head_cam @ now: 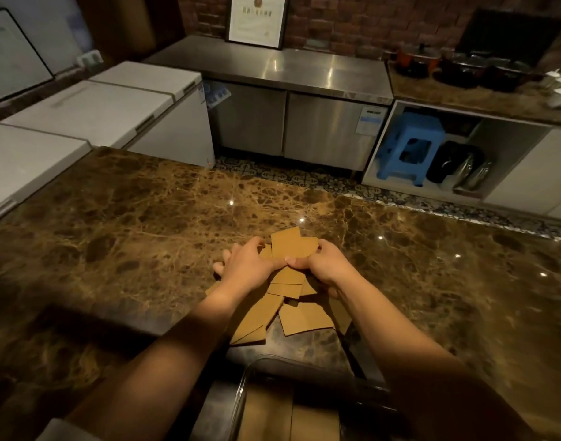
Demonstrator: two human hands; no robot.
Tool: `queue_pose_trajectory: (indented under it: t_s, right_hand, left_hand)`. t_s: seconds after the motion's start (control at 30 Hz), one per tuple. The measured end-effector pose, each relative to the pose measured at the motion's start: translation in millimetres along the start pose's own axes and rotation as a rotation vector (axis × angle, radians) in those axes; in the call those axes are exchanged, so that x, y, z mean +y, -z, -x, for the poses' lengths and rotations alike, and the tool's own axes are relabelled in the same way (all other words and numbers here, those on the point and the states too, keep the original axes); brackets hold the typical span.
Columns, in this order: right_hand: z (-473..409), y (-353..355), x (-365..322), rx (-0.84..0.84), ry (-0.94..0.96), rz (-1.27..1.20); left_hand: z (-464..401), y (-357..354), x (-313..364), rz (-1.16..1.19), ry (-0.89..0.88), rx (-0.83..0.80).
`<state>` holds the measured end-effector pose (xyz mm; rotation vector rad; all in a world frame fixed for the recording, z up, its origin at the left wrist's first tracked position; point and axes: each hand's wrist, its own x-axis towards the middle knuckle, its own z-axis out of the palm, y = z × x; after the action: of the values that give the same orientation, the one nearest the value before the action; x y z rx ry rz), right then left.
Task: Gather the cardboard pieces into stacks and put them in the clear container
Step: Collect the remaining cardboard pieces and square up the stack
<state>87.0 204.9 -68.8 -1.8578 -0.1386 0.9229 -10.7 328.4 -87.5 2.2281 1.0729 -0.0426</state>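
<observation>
At the middle of the surface (145, 224), cardboard pieces (292, 300) are being bunched by the left hand (245, 264) and right hand (320, 262), fingers (223, 268) closed on them; next, a squared stack must be carried toward six o'clock into the clear container (241, 396).

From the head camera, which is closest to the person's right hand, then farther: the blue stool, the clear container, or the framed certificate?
1. Clear plastic container, just below the right hand, near the viewer.
2. Blue plastic stool, under the right-side counter.
3. Black-framed certificate, against the far brick wall.
</observation>
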Motion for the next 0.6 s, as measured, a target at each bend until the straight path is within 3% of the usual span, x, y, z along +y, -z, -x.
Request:
queue_pose_trajectory:
  t_s: [0.1, 0.17, 0.2, 0.27, 0.33, 0.5, 0.6]
  right_hand:
    - [14.6, 6.8, -9.1, 0.024, 0.085, -0.057]
    - [25.4, 14.9, -17.1, 0.015, 0.152, -0.108]
    - [32.0, 19.3, -22.1, 0.001, 0.190, -0.172]
    - [43.4, 25.4, -31.3, -0.034, 0.250, -0.344]
    - [49.8, 25.7, -37.3, -0.051, 0.302, -0.406]
    - [58.0, 18.0, -41.4, 0.046, 0.389, -0.213]
    - [60.1, 19.0, -40.1, 0.140, 0.357, -0.260]
  left_hand:
    - [8.7, 9.3, 8.6, 0.048, -0.105, 0.110]
    - [11.9, 19.6, 17.2, 0.310, -0.197, 0.137]
    - [16.0, 27.3, 23.7, 0.528, -0.234, 0.070]
    - [28.7, 42.3, 38.0, 0.967, -0.227, -0.224]
    - [39.4, 51.3, 48.2, 1.217, -0.141, -0.466]
    - [44.0, 45.3, 53.4, 1.350, -0.114, -0.598]
    - [46.5, 44.9, 50.9, 1.325, -0.182, -0.596]
